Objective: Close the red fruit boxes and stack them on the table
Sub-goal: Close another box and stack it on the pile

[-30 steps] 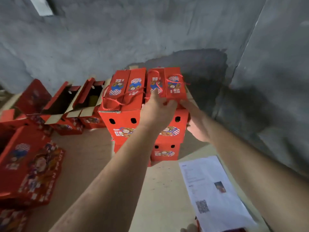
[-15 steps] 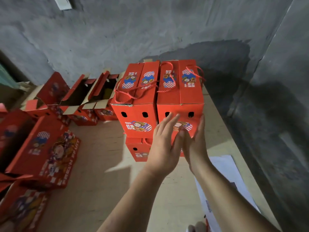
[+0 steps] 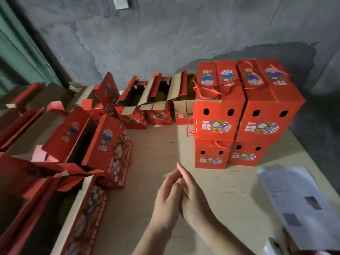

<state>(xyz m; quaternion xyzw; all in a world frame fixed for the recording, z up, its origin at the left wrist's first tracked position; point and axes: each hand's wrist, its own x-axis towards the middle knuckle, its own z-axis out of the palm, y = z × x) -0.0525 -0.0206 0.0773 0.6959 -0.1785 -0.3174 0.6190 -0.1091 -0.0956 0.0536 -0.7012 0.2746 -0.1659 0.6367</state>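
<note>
Closed red fruit boxes stand stacked two high at the back right of the table [image 3: 165,144]: the upper left box [image 3: 217,118], the upper right box [image 3: 266,118] and two lower ones [image 3: 211,157]. Several open red boxes [image 3: 158,100] line the wall. A bigger open box [image 3: 95,144] sits at the left. My left hand [image 3: 168,197] and right hand [image 3: 195,197] hover side by side over the table, fingers relaxed, holding nothing, well in front of the stack.
A printed paper sheet [image 3: 298,205] lies at the right front of the table. More open red boxes [image 3: 46,208] crowd the left edge. A grey concrete wall runs behind, and a green door frame [image 3: 22,52] stands at the far left.
Both hands have left the front of the upper right box and drawn back toward me over the table. The view has swung left, showing more open boxes.
</note>
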